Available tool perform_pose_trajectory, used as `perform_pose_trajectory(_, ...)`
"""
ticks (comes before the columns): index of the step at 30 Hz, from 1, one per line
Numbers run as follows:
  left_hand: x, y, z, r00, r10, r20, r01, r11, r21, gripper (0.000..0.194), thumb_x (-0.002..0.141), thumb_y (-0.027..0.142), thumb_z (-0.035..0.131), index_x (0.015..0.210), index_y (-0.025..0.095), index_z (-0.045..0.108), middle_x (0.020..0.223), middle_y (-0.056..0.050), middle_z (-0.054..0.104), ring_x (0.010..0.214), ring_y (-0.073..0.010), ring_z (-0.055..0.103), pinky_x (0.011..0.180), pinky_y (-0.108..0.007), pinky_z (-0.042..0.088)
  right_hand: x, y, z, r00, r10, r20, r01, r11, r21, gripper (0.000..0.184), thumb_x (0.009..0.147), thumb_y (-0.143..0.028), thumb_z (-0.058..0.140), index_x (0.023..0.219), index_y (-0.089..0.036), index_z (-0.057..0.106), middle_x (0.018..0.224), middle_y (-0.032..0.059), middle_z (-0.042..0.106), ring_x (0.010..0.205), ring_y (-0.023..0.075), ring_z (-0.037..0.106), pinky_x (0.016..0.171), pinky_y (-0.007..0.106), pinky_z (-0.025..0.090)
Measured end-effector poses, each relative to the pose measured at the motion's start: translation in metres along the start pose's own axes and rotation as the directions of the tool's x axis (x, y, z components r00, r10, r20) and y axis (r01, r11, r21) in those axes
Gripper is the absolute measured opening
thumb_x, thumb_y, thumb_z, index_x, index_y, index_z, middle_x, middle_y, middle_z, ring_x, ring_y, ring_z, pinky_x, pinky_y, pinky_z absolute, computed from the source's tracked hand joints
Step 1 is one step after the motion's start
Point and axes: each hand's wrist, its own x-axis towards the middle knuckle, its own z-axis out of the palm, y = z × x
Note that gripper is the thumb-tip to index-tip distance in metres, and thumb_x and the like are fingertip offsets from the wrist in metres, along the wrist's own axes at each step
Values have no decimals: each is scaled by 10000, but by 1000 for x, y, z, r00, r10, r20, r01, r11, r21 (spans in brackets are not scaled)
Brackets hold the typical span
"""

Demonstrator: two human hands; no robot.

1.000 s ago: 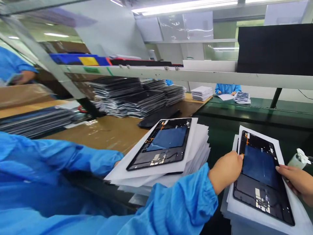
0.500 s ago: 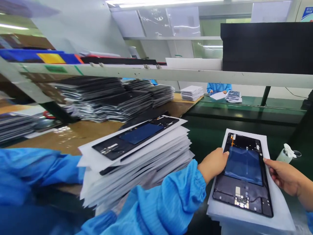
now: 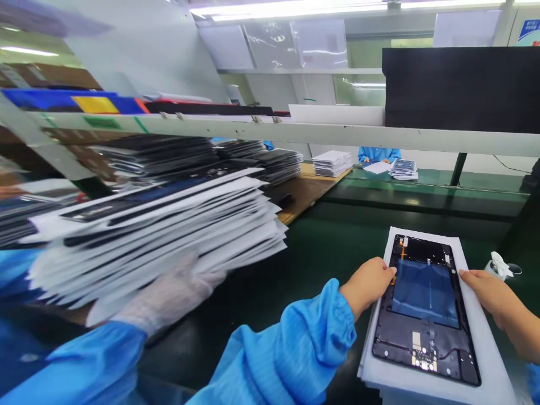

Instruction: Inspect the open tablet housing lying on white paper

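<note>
Green belt (image 3: 337,247): both hands apart, left hand (image 3: 369,283) and right hand (image 3: 489,292) flat on tablet frame (image 3: 426,309) edges.

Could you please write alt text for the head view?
Two bare hands, left and right, rest on the edges of a black panel atop white sheets. Beside them, a gloved hand lifts a stack.

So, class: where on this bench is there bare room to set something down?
Free: the dark green belt between the tall stack of white foam sheets and the black tablet frame. Crowded: the brown table behind, and beside the right hand, where a small white bottle stands.
</note>
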Motion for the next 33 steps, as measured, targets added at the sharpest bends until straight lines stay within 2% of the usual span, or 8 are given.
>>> perform_pose_trajectory(3,-4,3,-1,1000,3,6,-3,1000,-27,235,789,249,411,574,156,413,519,15,410,483,-99,375,476,-226,248,-6,-10,0,997,-36,-69,29,994,-106,369,777,-477,384,871,-206,616,923,64,627,912,272,531,807,364,360)
perform_pose_trajectory(7,-3,-3,6,999,24,-35,-29,989,-144,284,796,270,398,535,160,372,524,19,377,501,-97,337,488,-231,235,-17,-22,-3,991,-70,-110,52,987,-152,373,782,-487,353,857,-240,621,915,42,630,893,276,530,797,369,354)
perform_pose_trajectory(18,-5,-19,19,997,79,-24,-82,931,-356,308,779,335,386,532,151,396,553,20,375,534,-97,326,504,-233,242,-34,-40,-8,987,-37,-153,41,999,21,438,773,-519,361,917,-196,620,913,90,640,889,285,560,777,376,399)
perform_pose_trajectory(21,-7,-19,20,991,136,4,-123,902,-415,342,786,400,372,566,145,433,578,9,422,555,-104,367,514,-230,271,-39,-51,-5,998,-54,-28,60,960,273,401,783,-484,421,1081,-248,547,938,46,642,850,240,587,754,337,436)
perform_pose_trajectory(25,-8,-21,19,985,168,-31,-161,850,-501,359,788,430,384,595,137,461,593,3,447,577,-109,400,534,-225,317,-41,-53,1,979,-70,191,-82,723,686,445,735,-306,572,1170,-321,476,923,1,653,798,228,611,676,310,486)
perform_pose_trajectory(29,-19,-21,7,984,123,-131,-180,688,-703,352,786,469,439,866,144,549,806,-20,548,694,-114,482,652,-226,390,-44,-43,-11,996,25,80,-76,684,725,457,721,-319,594,1168,-307,499,914,7,661,802,248,618,664,321,509)
perform_pose_trajectory(31,-31,-18,1,984,180,5,-89,511,-855,463,764,546,453,1044,183,520,913,-40,564,755,-129,519,718,-261,411,-48,-37,-19,999,38,36,-52,687,725,499,717,-363,593,1197,-297,478,978,15,649,852,263,608,668,332,516)
perform_pose_trajectory(33,-45,-11,-1,908,355,222,92,348,-933,579,736,628,431,1081,172,525,938,-78,581,811,-168,547,767,-309,418,-51,-32,-21,997,46,66,-79,710,699,552,720,-404,578,1236,-260,444,1038,35,629,899,272,594,673,337,519)
